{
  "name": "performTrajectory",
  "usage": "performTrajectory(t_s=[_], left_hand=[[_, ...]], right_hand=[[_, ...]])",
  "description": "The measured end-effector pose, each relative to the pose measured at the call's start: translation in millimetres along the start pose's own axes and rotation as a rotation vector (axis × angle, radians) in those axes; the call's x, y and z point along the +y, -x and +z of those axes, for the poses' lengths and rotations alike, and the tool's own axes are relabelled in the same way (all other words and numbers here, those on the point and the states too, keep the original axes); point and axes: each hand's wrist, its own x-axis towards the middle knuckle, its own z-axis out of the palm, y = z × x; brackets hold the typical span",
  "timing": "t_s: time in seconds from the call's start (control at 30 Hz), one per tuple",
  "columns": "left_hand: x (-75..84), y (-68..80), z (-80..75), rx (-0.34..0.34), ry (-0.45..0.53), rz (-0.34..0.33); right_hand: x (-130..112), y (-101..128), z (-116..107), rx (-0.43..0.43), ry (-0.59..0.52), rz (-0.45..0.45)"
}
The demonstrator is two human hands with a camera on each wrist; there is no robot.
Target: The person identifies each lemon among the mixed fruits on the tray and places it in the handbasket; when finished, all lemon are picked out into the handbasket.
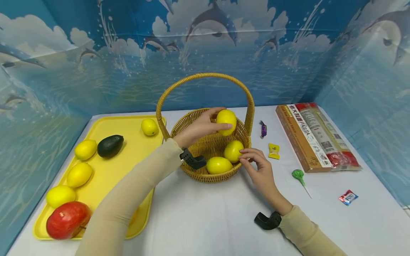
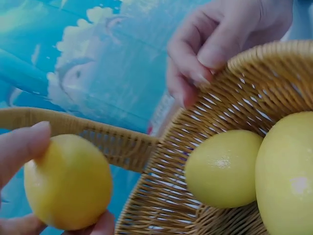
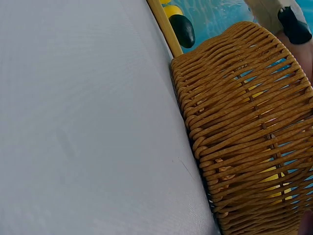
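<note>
My left hand (image 1: 200,129) holds a third lemon (image 1: 226,121) over the wicker basket (image 1: 209,174), right hand (image 1: 257,167) pinching its rim; two lemons are inside, four wait on the yellow tray (image 1: 105,174).

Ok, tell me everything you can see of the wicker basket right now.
The wicker basket is round, woven of tan cane, with a tall arched handle over its middle. It stands upright on the white table, right beside the yellow tray. Two lemons lie inside, near its front wall. The left hand holds a third lemon above the opening, under the handle. The right hand has its fingertips on the near right rim.
</note>
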Motion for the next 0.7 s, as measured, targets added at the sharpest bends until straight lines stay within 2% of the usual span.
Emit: performTrajectory(t_s=[0.17,0.37,0.53,0.7], left_hand=[[-6.9,-17.9,11.9,0.076,0.028,-0.067],[-20.2,-29.7,26.4,0.105,0.058,-0.15],[-29.3,-34.1,28.5,0.121,0.069,-0.166],[-41.0,-40.5,30.7,0.159,0.053,-0.155]], right_hand=[[-12,-3,2,0.001,0.021,0.01],[1,0,1,0.002,0.009,-0.004],[19,4,-1,0.002,0.005,-0.009],[21,4,-2,0.007,0.005,-0.006]])
